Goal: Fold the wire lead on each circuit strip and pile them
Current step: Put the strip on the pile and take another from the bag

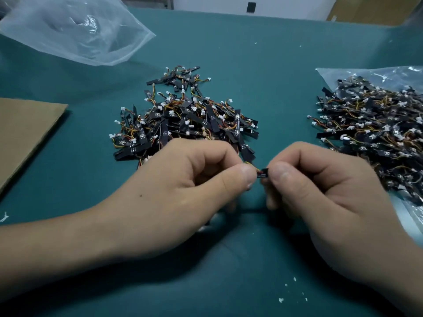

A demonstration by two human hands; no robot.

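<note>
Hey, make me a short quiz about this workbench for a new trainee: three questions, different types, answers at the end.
1. True or false: the left hand and right hand are pinching one circuit strip between them.
2. The right heap of strips lies on: A) cardboard, B) a clear plastic bag, C) bare mat.
3. Fill in: the cardboard sheet lies to the ___ of the middle heap.
Key: 1 true; 2 B; 3 left.
</note>
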